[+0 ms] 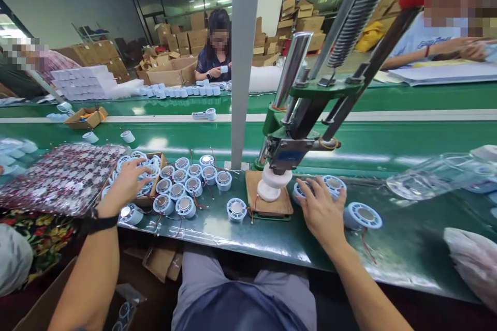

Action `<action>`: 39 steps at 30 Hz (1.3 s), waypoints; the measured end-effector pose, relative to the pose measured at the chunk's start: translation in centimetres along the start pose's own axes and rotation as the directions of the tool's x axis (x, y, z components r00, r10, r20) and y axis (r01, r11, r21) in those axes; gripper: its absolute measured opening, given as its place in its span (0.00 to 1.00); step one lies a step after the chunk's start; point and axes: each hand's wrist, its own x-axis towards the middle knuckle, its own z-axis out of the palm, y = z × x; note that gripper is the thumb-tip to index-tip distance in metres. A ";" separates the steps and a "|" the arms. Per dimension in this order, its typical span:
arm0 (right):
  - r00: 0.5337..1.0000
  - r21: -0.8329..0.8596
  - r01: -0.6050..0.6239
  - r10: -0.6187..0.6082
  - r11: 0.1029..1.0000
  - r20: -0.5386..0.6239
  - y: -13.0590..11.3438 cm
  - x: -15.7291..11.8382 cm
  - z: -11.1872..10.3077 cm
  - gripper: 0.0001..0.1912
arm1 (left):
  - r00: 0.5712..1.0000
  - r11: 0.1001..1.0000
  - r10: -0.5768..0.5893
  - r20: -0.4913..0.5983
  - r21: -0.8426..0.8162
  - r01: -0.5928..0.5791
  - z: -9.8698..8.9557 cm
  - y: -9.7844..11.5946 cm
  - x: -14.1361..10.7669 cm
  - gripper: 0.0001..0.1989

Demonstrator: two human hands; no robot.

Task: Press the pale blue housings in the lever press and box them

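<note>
My left hand (pixel 126 183) is over a cardboard box (pixel 146 200) of light-blue plastic rings (pixel 150 169). Its fingers are apart and touch or hover just above the rings. To the right of the press, my right hand (pixel 324 212) spreads its fingers over a light-blue round motor-like unit (pixel 300 194), partly hidden beneath them. Another such unit (pixel 334 185) is by its fingertips, and one with a red wire (pixel 364 215) stands to its right. Between my hands, a hand press (pixel 289 152) has white round blocks (pixel 271 189) above a wooden board (pixel 254 186).
Several wired round units (pixel 185 206) stand beside the box, and a single one (pixel 236 209) left of the press. A wire-covered tray of parts (pixel 58 178) lies far left. A clear bottle (pixel 430 173) lies right. Beyond the conveyor (pixel 171 132), a co-worker (pixel 215 57) holds a light-blue part.
</note>
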 end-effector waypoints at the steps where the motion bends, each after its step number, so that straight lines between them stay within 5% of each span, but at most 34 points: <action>1: 1.000 -0.024 0.022 -0.021 0.999 0.005 -0.1 0.0 -0.3 0.19 | 0.999 0.999 0.041 -0.012 -0.027 -0.042 0.4 2.2 -0.9 0.11; 4: 0.999 -0.012 0.022 -0.022 1.000 -0.050 -1.4 0.0 -1.9 0.17 | 0.977 0.970 0.185 0.107 -0.182 -0.163 3.4 10.1 -4.7 0.05; 8: 0.983 0.333 0.114 -0.057 0.936 -0.175 -6.5 -0.2 -4.3 0.18 | 0.957 0.936 0.188 0.223 -0.336 -0.106 9.5 17.5 -8.9 0.07; 10: 0.961 0.465 0.276 -0.259 0.841 -0.102 -9.6 0.2 -4.7 0.24 | 0.977 0.936 0.107 0.182 -0.351 -0.037 11.8 18.5 -9.8 0.11; 13: 0.835 0.519 0.432 -0.545 0.737 0.079 -12.7 1.5 -4.4 0.28 | 0.990 0.940 0.046 0.130 -0.340 0.002 13.4 17.7 -10.1 0.24; 17: 0.755 0.583 0.394 -0.612 0.710 0.235 -12.7 2.1 -4.2 0.22 | 0.991 0.942 0.055 0.120 -0.335 -0.011 13.8 16.7 -10.2 0.27; 19: 0.778 0.663 0.312 -0.583 0.680 0.232 -11.8 0.9 -4.2 0.21 | 0.996 0.936 -0.003 0.087 -0.351 0.033 13.8 16.9 -10.4 0.23; 21: 0.857 0.743 0.202 -0.482 0.639 0.181 -11.3 -1.2 -3.9 0.23 | 0.992 0.904 -0.118 0.048 -0.409 0.127 13.6 17.6 -10.4 0.23; 23: 0.946 0.787 0.055 -0.284 0.614 0.156 -11.6 -3.4 -3.3 0.27 | 0.981 0.854 -0.191 0.043 -0.485 0.187 13.0 18.7 -10.2 0.27; 25: 0.984 0.793 -0.074 -0.084 0.605 0.156 -12.6 -5.2 -2.5 0.29 | 0.990 0.844 -0.132 0.055 -0.518 0.141 12.3 20.1 -9.8 0.32; 30: 0.983 0.726 -0.170 0.170 0.666 0.074 -15.6 -6.6 -1.4 0.31 | 0.991 0.905 0.112 0.078 -0.420 -0.069 11.6 23.2 -8.3 0.33; 39: 0.986 0.631 -0.138 0.166 0.764 0.014 -16.3 -6.2 -1.4 0.32 | 0.996 0.858 -0.034 0.084 -0.508 0.072 12.5 23.8 -8.5 0.31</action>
